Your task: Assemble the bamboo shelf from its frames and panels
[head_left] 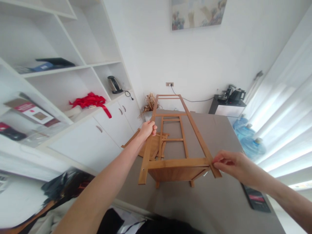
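Note:
A long wooden frame (pixel 197 133) with two side rails and crossbars slants up from the table, its near end toward me. My left hand (pixel 148 129) is closed in a fist round the left rail. Close to the near end of the right rail, my right hand (pixel 226 162) pinches with thumb and fingers against its outer side. Whatever lies between those fingertips is hidden. Below the near crossbar a wooden panel (pixel 173 174) with short legs shows. A smaller wooden ladder-like frame (pixel 182 130) is seen through the large one.
Flat wooden pieces (pixel 133 143) lie on the grey table (pixel 214 201) at left. A phone-like dark device (pixel 255 198) sits by the right edge. Blue water bottles (pixel 251 143) stand beyond it. White shelves (pixel 85 66) hold a kettle (pixel 114 84) and red ribbon (pixel 90 100).

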### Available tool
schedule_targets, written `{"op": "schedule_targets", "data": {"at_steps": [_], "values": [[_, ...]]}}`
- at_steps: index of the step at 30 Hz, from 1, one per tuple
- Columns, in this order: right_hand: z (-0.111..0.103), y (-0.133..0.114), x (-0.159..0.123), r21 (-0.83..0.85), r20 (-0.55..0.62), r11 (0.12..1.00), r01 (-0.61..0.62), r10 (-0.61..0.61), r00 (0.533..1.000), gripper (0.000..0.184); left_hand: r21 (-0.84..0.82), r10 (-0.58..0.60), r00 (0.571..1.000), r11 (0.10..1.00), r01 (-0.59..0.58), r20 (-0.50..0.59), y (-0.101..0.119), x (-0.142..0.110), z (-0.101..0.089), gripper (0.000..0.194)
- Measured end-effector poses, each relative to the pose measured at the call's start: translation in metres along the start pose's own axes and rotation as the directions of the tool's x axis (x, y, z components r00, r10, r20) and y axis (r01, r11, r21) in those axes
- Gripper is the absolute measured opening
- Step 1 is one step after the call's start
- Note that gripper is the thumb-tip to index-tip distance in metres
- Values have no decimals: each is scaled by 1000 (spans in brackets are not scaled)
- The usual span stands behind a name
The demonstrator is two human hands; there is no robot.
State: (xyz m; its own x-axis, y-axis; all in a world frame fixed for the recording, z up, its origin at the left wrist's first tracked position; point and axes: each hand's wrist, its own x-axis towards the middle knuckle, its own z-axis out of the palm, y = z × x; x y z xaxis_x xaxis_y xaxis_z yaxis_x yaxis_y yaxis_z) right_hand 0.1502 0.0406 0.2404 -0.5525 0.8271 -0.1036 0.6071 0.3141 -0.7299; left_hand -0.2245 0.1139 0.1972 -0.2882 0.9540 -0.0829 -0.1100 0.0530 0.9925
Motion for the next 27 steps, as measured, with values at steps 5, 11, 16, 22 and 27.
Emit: {"op": "schedule_targets", "data": {"at_steps": [5, 11, 16, 22, 27], "values": [[6, 12, 9, 303, 113, 947, -103, 71, 991, 28, 8, 22, 1000, 1000, -22, 1, 8, 0, 5, 17], [3, 8, 8, 489, 177, 861, -139, 59, 983, 28, 26, 34, 999, 999, -34, 16, 15, 1, 8, 18], [1, 68, 21, 450, 82, 882, -142, 118, 990, 31, 48, 19, 1000, 999, -20, 15, 15, 4, 12, 17], [61, 202, 56, -84, -30, 906, -415, 414, 910, 17, 55, 4, 1000, 998, -5, 11, 15, 2, 16, 19], [101, 242, 74, -205, -118, 845, -494, 480, 869, 13, 59, -5, 1000, 998, 5, 0, 15, 1, 17, 21]]}}
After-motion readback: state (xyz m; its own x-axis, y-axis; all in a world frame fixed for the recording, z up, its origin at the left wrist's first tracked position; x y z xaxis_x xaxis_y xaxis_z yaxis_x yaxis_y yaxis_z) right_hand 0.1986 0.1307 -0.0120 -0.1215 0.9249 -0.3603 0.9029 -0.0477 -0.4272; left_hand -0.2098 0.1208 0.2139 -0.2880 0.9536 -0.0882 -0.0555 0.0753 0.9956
